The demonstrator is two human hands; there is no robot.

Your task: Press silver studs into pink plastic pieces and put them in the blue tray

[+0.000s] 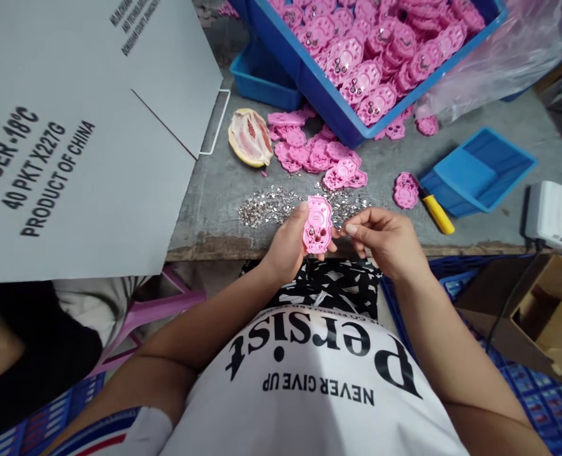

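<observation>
My left hand [287,246] grips a pink plastic casing part [317,221] near the table's front edge, its inner side with small holes and shiny metal bits facing up. Close on its right, my right hand [385,237] has thumb and forefinger pinched together; whatever sits between the fingertips is too small to name. Behind both hands, a scatter of tiny silver metal pieces [266,206] lies on the table. Beyond that is a loose pile of similar pink parts [316,152]. A single pink part [406,190] rests to the right, beside a yellow-handled tool [437,214].
A large blue bin [304,76] full of pink parts stands at the back. Near it are a small blue tray [261,79] and a cut pomelo [251,138]. At right are a blue tray [480,171] and a white charger [551,214]. A big carton [85,139] fills the left.
</observation>
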